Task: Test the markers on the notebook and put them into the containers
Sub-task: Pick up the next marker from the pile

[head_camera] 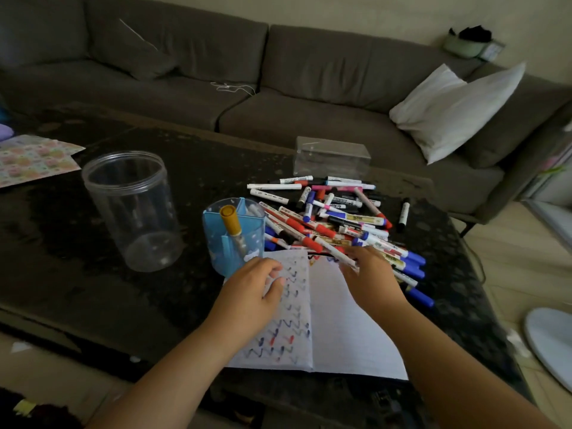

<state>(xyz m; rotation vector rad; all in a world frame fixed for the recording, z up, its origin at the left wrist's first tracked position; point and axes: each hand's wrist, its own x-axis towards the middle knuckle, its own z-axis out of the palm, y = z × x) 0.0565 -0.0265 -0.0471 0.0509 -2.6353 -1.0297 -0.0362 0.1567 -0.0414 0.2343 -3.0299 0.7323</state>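
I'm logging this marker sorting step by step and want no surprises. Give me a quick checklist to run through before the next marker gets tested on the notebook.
1. Right hand has a marker: ok, it grips a white marker at the edge of the pile.
2. Cap off that marker: cannot tell, the near end is hidden by the hand.
3. Notebook held steady: ok, left hand rests on the left page.
4. Free space to scribble: ok, the right page is nearly blank.
5. Blue holder has room: ok, only a yellow-capped marker plainly stands in it.
6. Clear jar upright and open: ok.
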